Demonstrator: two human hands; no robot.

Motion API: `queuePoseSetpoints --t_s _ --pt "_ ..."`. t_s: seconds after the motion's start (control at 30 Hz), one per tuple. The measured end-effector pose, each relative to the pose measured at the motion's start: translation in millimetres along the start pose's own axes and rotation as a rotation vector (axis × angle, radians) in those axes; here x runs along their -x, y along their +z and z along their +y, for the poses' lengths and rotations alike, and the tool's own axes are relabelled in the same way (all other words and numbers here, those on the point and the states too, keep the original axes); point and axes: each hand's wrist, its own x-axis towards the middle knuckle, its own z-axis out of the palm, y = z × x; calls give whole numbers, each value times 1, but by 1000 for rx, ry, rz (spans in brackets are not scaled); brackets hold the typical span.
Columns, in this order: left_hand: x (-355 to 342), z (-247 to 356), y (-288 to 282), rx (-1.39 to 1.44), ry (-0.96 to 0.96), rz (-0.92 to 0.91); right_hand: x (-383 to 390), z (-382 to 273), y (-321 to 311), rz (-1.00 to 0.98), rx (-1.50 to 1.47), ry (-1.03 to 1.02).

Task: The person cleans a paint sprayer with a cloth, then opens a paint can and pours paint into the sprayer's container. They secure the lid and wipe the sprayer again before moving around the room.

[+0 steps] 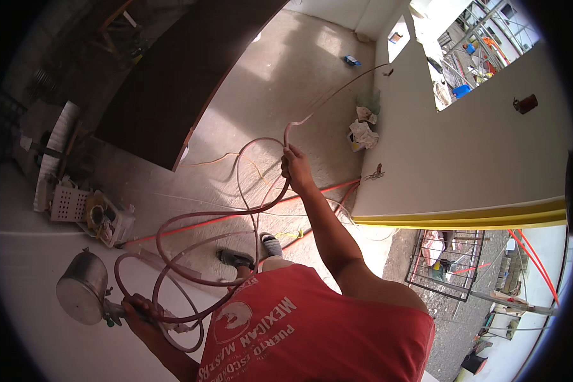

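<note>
My left hand (141,311) is closed around the handle of a spray gun, whose round metal cup (84,290) sits out to the left. Loops of a dark red air hose (200,215) hang between my two hands, and some pass by the left one. Stretched forward, my right hand (296,167) grips the hose at mid-length. Beyond that hand the hose runs on toward the window wall at the far right. The gun's trigger is hidden by my left fingers.
A large dark panel (172,83) stands at the upper left. Boxes and a perforated white case (69,204) lie left. Orange-red hoses (191,230) cross the floor near my feet. A white wall (465,153) with a yellow edge rises at right. Crumpled paper (363,134) lies against it.
</note>
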Motion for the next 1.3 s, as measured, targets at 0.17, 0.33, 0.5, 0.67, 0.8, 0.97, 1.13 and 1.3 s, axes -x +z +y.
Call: queuePoseSetpoints --t_s 0.17,0.33,0.5,0.67,0.8,0.97,1.13,1.3 --pt "-22 18 -39 90 16 4 -1 28 13 45 -43 -8" --pt "-43 42 -73 22 57 163 -16 127 -20 260 458 34" --pt "-111 57 -130 -10 14 172 17 195 -48 403 1006 347" --pt "-176 67 -199 1 -68 162 70 264 16 67 1136 300" --pt "-235 70 -264 60 -31 -50 112 301 203 -517 1139 135" --pt "-285 94 -316 215 47 -228 133 349 439 -776 1169 -399" --pt "-319 150 -327 274 49 -136 101 378 552 -806 1121 -196" --pt "-360 194 -348 216 47 -99 69 385 583 -974 937 97"
